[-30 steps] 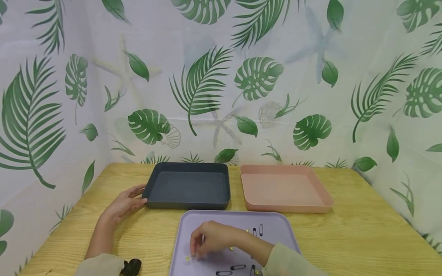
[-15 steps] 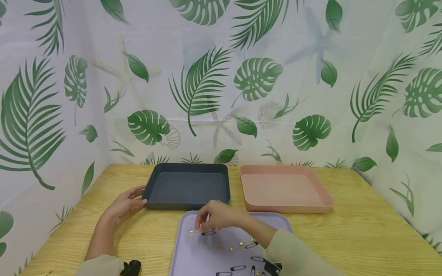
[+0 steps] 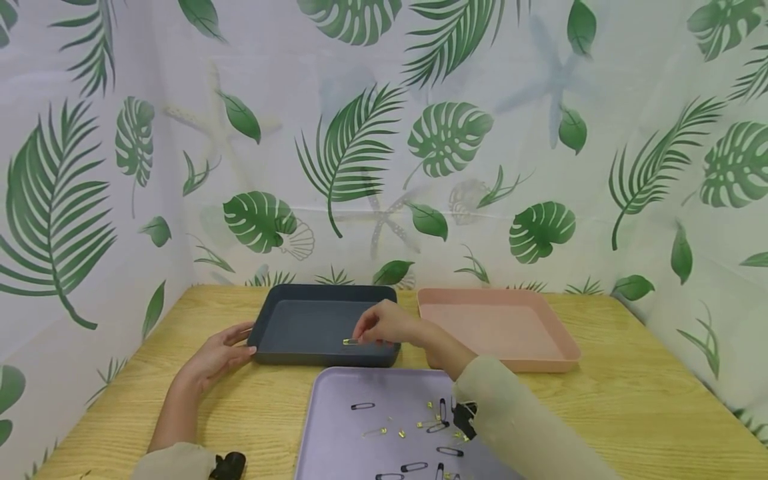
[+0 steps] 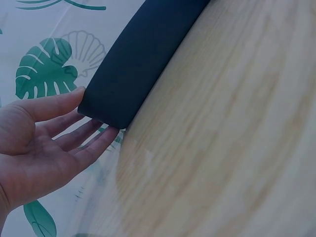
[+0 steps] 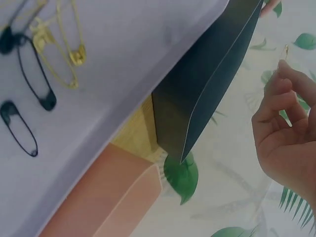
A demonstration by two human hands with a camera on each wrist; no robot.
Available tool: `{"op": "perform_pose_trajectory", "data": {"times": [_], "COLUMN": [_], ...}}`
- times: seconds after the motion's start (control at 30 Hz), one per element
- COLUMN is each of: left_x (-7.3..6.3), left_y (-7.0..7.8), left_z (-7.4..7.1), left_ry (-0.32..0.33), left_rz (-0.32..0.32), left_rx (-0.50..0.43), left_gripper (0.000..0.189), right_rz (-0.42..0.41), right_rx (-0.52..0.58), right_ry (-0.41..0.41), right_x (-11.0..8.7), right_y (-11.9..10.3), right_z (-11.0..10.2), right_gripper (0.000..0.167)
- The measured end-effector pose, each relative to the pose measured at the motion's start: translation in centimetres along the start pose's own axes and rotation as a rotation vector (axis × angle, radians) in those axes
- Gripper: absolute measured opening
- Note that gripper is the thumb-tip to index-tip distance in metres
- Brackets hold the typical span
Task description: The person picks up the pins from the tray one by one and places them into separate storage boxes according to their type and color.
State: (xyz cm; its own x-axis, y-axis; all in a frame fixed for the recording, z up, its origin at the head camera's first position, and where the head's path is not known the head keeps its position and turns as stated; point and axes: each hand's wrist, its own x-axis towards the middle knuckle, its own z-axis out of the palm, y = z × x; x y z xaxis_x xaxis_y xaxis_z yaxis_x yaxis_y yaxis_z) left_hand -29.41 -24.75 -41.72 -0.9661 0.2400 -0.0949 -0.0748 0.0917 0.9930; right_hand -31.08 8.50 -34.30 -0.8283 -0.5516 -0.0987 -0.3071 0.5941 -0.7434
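In the head view my right hand (image 3: 387,323) pinches a gold safety pin (image 3: 350,342) between thumb and fingertips, over the right part of the dark blue tray (image 3: 324,359). The right wrist view shows the same pin (image 5: 286,52) sticking up from the fingertips of that hand (image 5: 289,123). My left hand (image 3: 219,353) rests at the dark tray's left end. Up close, its thumb and extended fingers (image 4: 96,153) touch the corner of that tray (image 4: 133,69). Black safety pins (image 3: 414,467) and gold ones lie scattered on the lilac tray (image 3: 336,387) in front; my right sleeve covers part of it.
A pink tray (image 3: 498,364) stands to the right of the dark one, partly behind my right forearm. All three trays are on a wooden table (image 3: 624,413). Leaf-printed cloth (image 3: 372,160) hangs at the back and both sides.
My right hand has risen from the left part of the lilac tray and moved forward over the dark tray, carrying the gold safety pin. The left hand has stayed put.
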Motion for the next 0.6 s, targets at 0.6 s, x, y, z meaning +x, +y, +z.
{"op": "perform_pose_trajectory", "data": {"times": [0.6], "left_x": [0.0], "left_y": [0.1], "left_z": [0.0], "left_ry": [0.011], "left_rz": [0.006], "left_rx": [0.005], "left_gripper": [0.063], "right_rz": [0.12], "right_rx": [0.049], "right_ry": [0.123], "right_x": [3.4], "right_y": [1.1], "right_z": [-1.1], "right_gripper": [0.01]}}
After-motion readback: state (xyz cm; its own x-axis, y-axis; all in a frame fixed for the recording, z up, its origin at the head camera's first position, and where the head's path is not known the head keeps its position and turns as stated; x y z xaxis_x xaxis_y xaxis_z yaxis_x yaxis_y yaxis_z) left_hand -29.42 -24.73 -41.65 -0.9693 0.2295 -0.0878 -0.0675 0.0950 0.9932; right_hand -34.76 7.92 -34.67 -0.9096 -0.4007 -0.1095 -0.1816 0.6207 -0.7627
